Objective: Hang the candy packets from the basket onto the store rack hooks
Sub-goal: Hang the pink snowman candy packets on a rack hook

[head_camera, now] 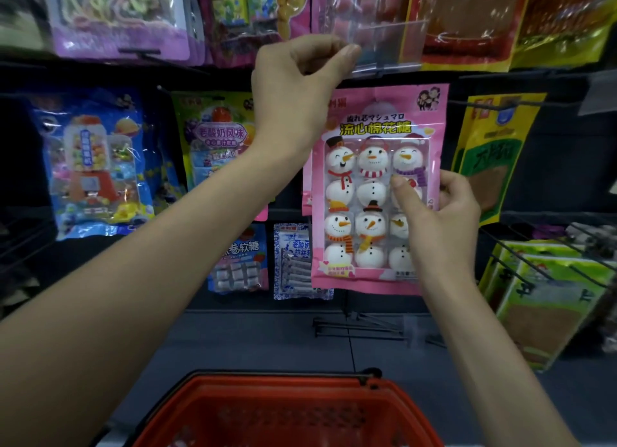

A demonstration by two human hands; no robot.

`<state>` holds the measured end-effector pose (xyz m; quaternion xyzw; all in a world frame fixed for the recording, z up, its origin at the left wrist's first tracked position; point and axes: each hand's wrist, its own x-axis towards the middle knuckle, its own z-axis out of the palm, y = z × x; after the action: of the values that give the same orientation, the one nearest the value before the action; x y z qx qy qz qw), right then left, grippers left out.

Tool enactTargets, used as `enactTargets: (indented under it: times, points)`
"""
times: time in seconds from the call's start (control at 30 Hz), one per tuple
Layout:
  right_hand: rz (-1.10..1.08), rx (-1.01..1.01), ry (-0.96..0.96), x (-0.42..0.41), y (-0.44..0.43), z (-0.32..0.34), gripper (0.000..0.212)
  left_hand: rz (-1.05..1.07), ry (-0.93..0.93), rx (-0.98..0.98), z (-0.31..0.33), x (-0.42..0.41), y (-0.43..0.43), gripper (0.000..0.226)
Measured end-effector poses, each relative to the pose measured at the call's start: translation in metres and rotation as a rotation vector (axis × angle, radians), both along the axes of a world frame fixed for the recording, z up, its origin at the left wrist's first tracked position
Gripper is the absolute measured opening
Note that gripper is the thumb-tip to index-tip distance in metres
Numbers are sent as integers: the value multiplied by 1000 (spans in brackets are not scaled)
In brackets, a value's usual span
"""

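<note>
Left hand (300, 89) is pinched on the clear tag (387, 46) at upper centre. The pink snowman packet (374, 186), centre right, is gripped by the right hand (440, 219). Hanging seems under way. Next, its top hole must be threaded onto the hook, which is not clearly seen.

On the left hangs a blue gumball packet (96, 166). Just beside it is a green-yellow packet (217, 136), partly hidden. Lower hang a strawberry packet (240, 259) and a blue-white packet (293, 263), close together. Yellow-green bags (490, 152) hang on the right. A clear plastic tag (390, 46) is at the top. The floor (267, 339) is grey.
</note>
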<state>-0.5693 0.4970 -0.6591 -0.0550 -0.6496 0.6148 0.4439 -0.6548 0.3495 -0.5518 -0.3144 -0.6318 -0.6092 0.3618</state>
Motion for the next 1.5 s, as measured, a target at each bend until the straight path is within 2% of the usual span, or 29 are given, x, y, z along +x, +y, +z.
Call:
enactTargets:
  times: [0.67,1.03,1.27,1.4,1.5]
  points:
    - [-40,45,-97,-10,0,1,35,-85,-24,31,-4,-3,-5,15]
    - [-10,81,-136,-13,6,4,34,-62,-20,21,-2,2,-6,13]
    - [59,74,-170,-18,11,2,27,105,126,-90,0,8,-10,8]
    - [107,40,-166,-21,9,0,21,167,292,-157,-2,8,-18,14]
    - [129,19,-175,-24,6,-2,21,314,470,-298,-12,6,-24,19]
